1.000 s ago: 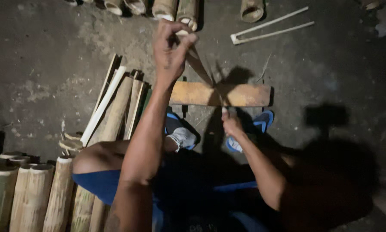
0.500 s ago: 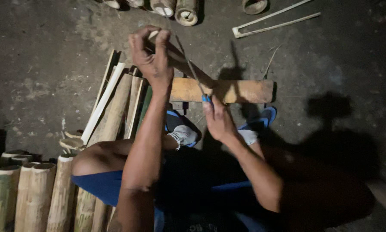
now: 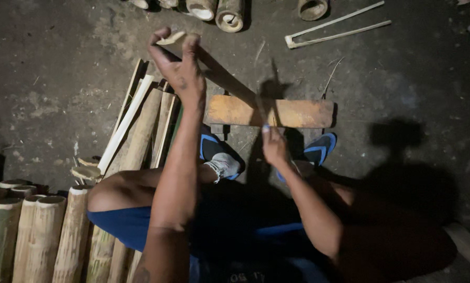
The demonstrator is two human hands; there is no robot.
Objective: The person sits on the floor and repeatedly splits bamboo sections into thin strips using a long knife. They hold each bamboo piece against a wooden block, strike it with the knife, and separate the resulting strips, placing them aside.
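Down on the dark floor (image 3: 62, 63), a person sits with knees apart, blue sandals (image 3: 318, 149) planted just behind a flat wooden block (image 3: 297, 112) that lies crosswise. The left hand (image 3: 177, 68) is raised high, its grip pinched narrow around the top end of a thin bamboo strip (image 3: 224, 78). That strip runs on a slant, its long axis going from the upper left at the fingers down to the right, where its lower end meets the block. The right hand (image 3: 274, 147) sits low by that lower end, closed around something slim and upright; I cannot tell what it is in this light. Beside the left knee, split slats (image 3: 140, 126) lean in a loose bundle, pointing away from the person. Whole bamboo poles (image 3: 41, 236) lie side by side at the lower left, and cut bamboo sections (image 3: 229, 13) stand along the far edge.
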